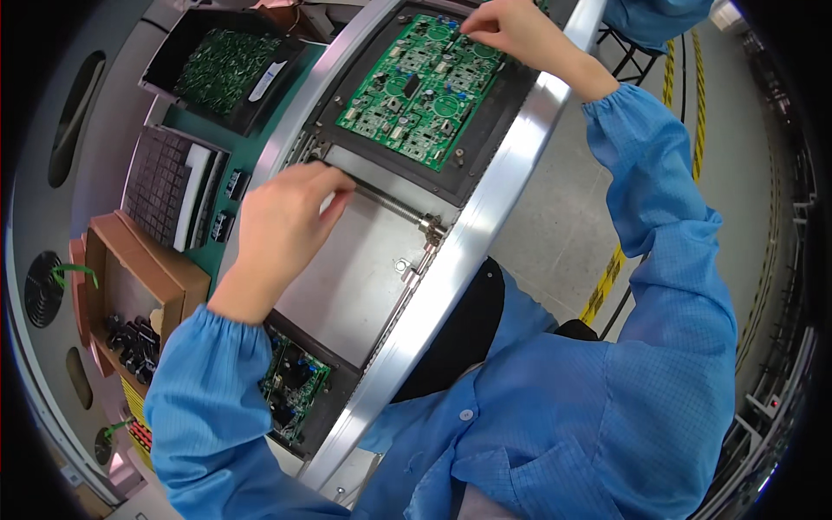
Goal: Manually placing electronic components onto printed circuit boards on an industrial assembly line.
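A green circuit board [414, 94] full of small parts lies in a black carrier frame [381, 156] on the metal rail line. Over the board's far right part, my right hand [520, 39] has its thumb and fingers pinched together close to the components; whatever is between them is too small to make out. My left hand [286, 227] hovers over the gap in the line, near the threaded rod [394, 204]. Its thumb and index finger meet in a pinch, and I cannot make out anything in them. Partly behind my left sleeve sits a second circuit board [295, 381].
Left of the line stand a black bin [251, 108] of small green-and-dark parts, a tray of dark components [156, 186] and a cardboard box [169, 273] with black parts. Two small black parts [236, 184] lie on the green mat. An aluminium rail [468, 247] borders my side.
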{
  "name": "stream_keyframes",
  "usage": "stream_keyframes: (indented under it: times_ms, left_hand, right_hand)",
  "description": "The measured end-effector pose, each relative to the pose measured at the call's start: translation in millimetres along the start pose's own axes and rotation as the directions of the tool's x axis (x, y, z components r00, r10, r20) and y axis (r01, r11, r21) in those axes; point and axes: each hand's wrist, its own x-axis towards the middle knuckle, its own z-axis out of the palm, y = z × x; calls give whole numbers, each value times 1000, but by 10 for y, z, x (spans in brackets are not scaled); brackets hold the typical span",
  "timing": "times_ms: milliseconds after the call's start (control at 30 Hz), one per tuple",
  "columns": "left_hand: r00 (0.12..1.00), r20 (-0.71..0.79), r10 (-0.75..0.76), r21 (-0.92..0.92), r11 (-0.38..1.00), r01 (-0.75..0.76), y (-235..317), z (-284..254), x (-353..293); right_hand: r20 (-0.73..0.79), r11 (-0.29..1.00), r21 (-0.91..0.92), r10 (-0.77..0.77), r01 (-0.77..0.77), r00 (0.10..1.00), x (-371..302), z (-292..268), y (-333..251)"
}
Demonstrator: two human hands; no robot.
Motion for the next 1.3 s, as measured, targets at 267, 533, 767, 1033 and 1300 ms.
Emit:
stream_keyframes:
  times_ms: [267, 533, 767, 1033, 1300]
  left_hand:
    - [992, -113, 55, -9, 998, -57, -6, 275, 653]
    - [978, -165, 124, 48, 992, -118, 12, 326, 762]
    - [979, -199, 51, 23, 999, -47, -69, 181, 677]
    - [975, -216, 55, -21, 998, -61, -73, 201, 715]
    - [953, -199, 229, 118, 971, -209, -2, 520, 967]
  right_hand:
    - [-241, 997, 18, -66, 72, 968, -144, -11, -383]
    - [-107, 966, -42, 248, -254, 963, -109, 70, -317]
    - [-130, 965, 24, 263, -262, 956, -125, 100, -264]
    - [-142, 963, -59, 254, -264, 957, -99, 180, -279]
    - [-200, 940, -199, 238, -277, 951, -92, 325, -333]
